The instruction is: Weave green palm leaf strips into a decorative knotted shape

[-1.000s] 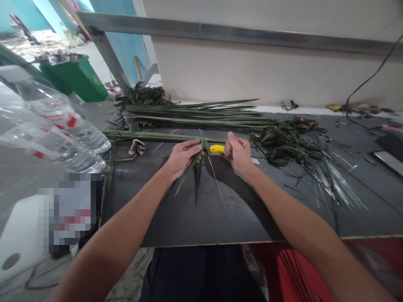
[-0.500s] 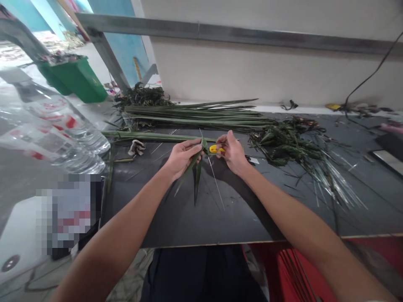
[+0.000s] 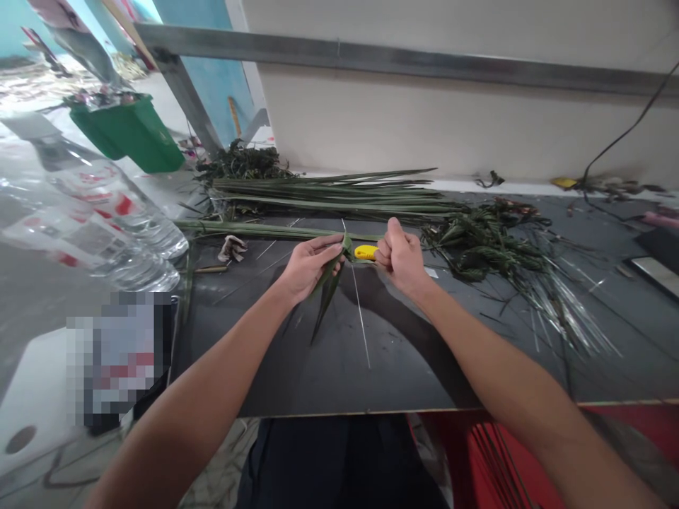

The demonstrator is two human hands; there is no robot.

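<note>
My left hand (image 3: 308,267) pinches a small folded green leaf piece (image 3: 346,246); long leaf ends (image 3: 325,300) hang below the fingers. From that piece a thin strip (image 3: 365,262) runs across to my right hand (image 3: 399,256), which is closed in a fist around its end. Between the hands shows a yellow-handled tool (image 3: 365,252), partly covered by my right fingers; it appears to lie on the dark table (image 3: 318,382). A thin pale rib (image 3: 362,325) extends downward near the leaf piece.
Long green leaves (image 3: 329,194) lie along the back, with a dark woven heap (image 3: 488,240) at right. Plastic bottles (image 3: 132,212) stand at left, beyond them a green bin (image 3: 132,131) and a person (image 3: 82,42). A phone (image 3: 658,272) rests far right.
My right hand has moved slightly right and its fingers have closed into a fist. The hanging leaf ends have swung left. A person has come into view at the upper left.
</note>
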